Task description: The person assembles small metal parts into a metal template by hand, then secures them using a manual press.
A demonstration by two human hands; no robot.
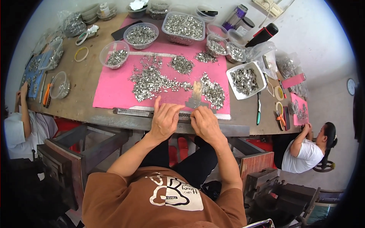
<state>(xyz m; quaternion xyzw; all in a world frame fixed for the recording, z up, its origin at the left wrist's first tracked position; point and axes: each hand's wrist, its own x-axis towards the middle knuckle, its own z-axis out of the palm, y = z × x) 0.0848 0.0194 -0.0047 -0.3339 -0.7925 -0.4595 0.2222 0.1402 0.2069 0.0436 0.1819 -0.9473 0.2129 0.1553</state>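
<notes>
Along the table's front edge lies a long, narrow metal bar [133, 112] with a slotted stretch between my hands. My left hand [165, 119] bends over it, index finger raised, the other fingers curled down. Beside it my right hand [205, 122] is closed at the bar's slotted part; what its fingertips pinch is hidden. Just beyond the right hand sits a flat grey metal plate [194, 103], with a bundle of thin brass-coloured strips [197, 90] reaching away from it. Loose heaps of small silver metal pieces [150, 85] cover the pink mat [110, 89] around it.
Clear tubs of metal pieces [184, 27] line the far side. A white dish [246, 80] stands right, near a green-handled tool [259, 110] and orange-handled pliers [280, 119]. Co-workers sit at the left [26, 129] and right [304, 152]. Metal vises [57, 167] flank me.
</notes>
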